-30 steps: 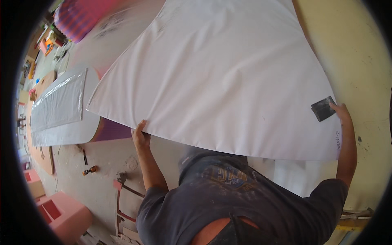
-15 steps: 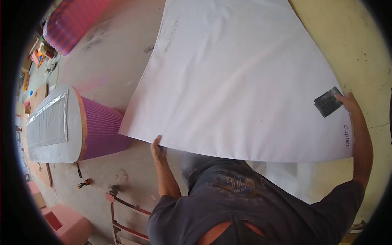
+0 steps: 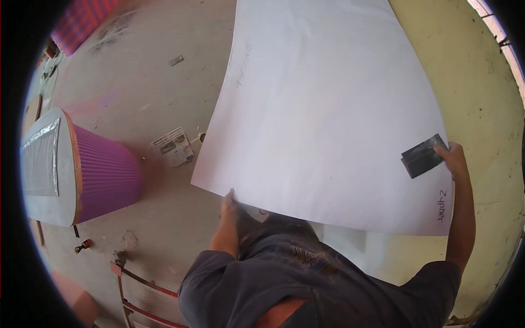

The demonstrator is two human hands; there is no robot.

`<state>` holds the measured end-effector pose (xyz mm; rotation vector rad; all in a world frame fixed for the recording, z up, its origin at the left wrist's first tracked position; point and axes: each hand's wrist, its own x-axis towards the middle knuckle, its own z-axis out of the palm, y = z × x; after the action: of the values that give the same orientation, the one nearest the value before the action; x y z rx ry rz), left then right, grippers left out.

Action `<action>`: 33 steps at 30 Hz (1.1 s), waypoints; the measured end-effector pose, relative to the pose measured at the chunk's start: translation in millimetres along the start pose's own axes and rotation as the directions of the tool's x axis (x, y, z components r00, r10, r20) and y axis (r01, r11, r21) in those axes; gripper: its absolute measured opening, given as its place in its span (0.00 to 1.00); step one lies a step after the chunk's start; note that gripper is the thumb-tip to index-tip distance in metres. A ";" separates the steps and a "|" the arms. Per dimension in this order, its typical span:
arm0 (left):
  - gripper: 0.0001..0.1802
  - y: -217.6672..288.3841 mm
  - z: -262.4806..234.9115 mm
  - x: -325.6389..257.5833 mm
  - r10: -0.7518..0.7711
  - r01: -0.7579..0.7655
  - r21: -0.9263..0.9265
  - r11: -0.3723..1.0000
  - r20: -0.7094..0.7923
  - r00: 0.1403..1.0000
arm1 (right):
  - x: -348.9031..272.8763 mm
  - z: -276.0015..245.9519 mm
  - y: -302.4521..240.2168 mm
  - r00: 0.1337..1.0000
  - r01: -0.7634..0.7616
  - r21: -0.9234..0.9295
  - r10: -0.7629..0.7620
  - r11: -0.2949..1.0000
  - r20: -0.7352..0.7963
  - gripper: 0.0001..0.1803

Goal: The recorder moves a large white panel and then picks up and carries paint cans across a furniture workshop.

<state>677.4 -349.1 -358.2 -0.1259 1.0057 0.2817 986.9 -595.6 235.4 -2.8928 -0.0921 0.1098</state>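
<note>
Two hands are engaged: the large white flexible sheet point(image 3: 328, 109) is pinched at its near edge by the left hand point(image 3: 228, 203), while a small dark flat scraper point(image 3: 422, 157) is clasped in the right hand point(image 3: 451, 158). Creasing is risked if the unsupported middle sags.

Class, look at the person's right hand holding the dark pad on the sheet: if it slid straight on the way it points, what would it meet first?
Probably only more of the white sheet; the right hand points up-left behind the dark pad, and nothing else shows there.

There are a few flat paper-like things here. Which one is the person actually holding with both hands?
The big white sheet: the left hand grips its near edge, the right hand its right side. The small printed leaflet lies untouched on the floor.
</note>
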 end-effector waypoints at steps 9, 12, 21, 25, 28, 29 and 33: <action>0.09 -116.5 -63.8 110.4 -0.444 0.447 -0.007 0.895 -0.125 0.887 | 10.1 7.7 5.7 0.992 0.115 -0.009 -0.116 0.993 -0.051 0.14; 0.07 -163.4 43.7 46.0 -0.519 0.587 0.259 0.767 -0.289 0.805 | 15.3 5.9 34.7 0.996 0.065 0.106 -0.058 0.992 -0.063 0.13; 0.08 -159.0 56.1 24.2 -0.402 0.431 0.407 0.806 -0.159 0.902 | 46.0 8.1 75.1 0.951 0.214 -0.087 -0.228 0.973 -0.210 0.15; 0.12 -110.3 -62.0 82.7 -0.045 -0.286 0.861 0.420 0.335 0.941 | 50.2 9.0 65.4 0.934 0.292 -0.136 -0.313 0.947 -0.171 0.16; 0.10 -113.5 44.8 15.8 -0.228 0.252 0.479 0.841 -0.108 0.968 | 64.2 12.7 106.9 0.942 0.237 -0.191 -0.273 0.953 -0.196 0.16; 0.10 -106.9 34.6 16.3 -0.216 0.240 0.473 0.847 -0.106 0.971 | 68.4 14.4 108.8 0.933 0.278 -0.203 -0.314 0.939 -0.176 0.16; 0.06 -97.8 -9.7 58.7 -0.081 0.099 0.784 0.612 -0.063 0.995 | 78.9 17.1 132.0 0.923 0.310 -0.168 -0.338 0.936 -0.182 0.17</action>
<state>727.5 -434.7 -415.5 0.6398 1.0621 -0.2852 1071.0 -713.6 181.3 -2.9539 -0.5588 -0.2703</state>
